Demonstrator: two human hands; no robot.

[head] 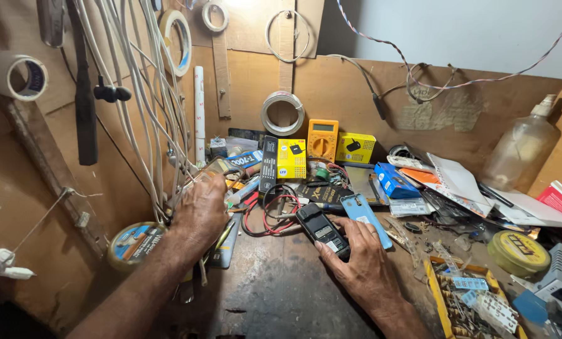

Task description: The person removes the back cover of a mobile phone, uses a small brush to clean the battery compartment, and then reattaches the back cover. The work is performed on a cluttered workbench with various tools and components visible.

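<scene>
Right hand (pixel 362 263) clasps black handheld meter (pixel 322 230) on workbench (pixel 275 289); left hand (pixel 199 210) pinches small part, identity unclear, beside white cables (pixel 144 107).
Meter judged light, rigid, smooth plastic; grip the 2 long edges; display fragile; red leads (pixel 270 216) may snag.

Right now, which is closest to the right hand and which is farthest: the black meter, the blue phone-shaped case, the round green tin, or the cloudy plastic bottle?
From the right hand, in the head view:
1. Black meter, under its fingers.
2. Blue phone-shaped case, just behind the hand, about touching.
3. Round green tin, off to the right.
4. Cloudy plastic bottle, far back right, against the board.
</scene>
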